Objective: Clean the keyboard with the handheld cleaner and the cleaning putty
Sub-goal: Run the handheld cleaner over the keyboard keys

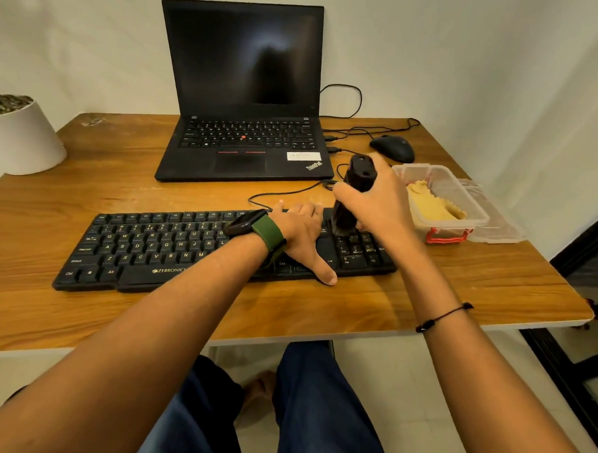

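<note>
A black keyboard (145,250) lies across the wooden desk (87,169) in front of me. My right hand (377,202) grips a black handheld cleaner (354,194), held upright with its brush end touching the keys at the keyboard's right part. My left hand (300,236), with a green-strapped watch on its wrist, lies flat on the keyboard beside the cleaner, fingers spread and thumb at the front edge. Yellow cleaning putty (432,206) sits in an open clear plastic box (463,196) to the right.
An open black laptop (243,131) stands behind the keyboard, and a black mouse (393,147) with cables lies at the back right. The box's clear lid (496,221) rests beside it. A white plant pot (17,138) stands at the left edge.
</note>
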